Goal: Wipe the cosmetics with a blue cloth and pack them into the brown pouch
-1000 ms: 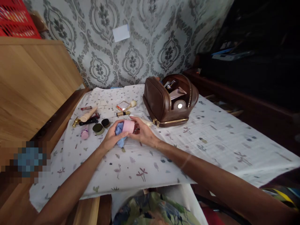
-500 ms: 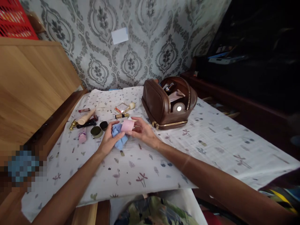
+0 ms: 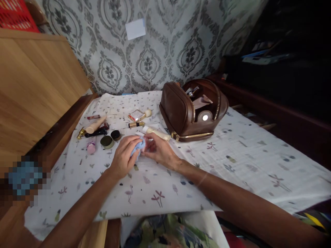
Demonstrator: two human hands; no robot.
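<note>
My left hand is closed on a crumpled light blue cloth, pressing it against a small pink container. My right hand grips that container from the other side; fingers and cloth hide most of it. Just behind my right hand lies a cream-coloured tube. Left of my hands sit a dark green round jar and a smaller black jar. A gold and black lipstick tube lies behind them, near a square compact.
An unzipped brown cosmetic bag with a pinkish tube inside stands at the right. At the left lie a beige tube, black item and pink bottle. A printed white cloth covers the table; a wooden panel rises beside it.
My left hand has moved over the pink container with the blue cloth, covering most of it. The view has shifted slightly, and the cream tube now shows behind my right hand.
</note>
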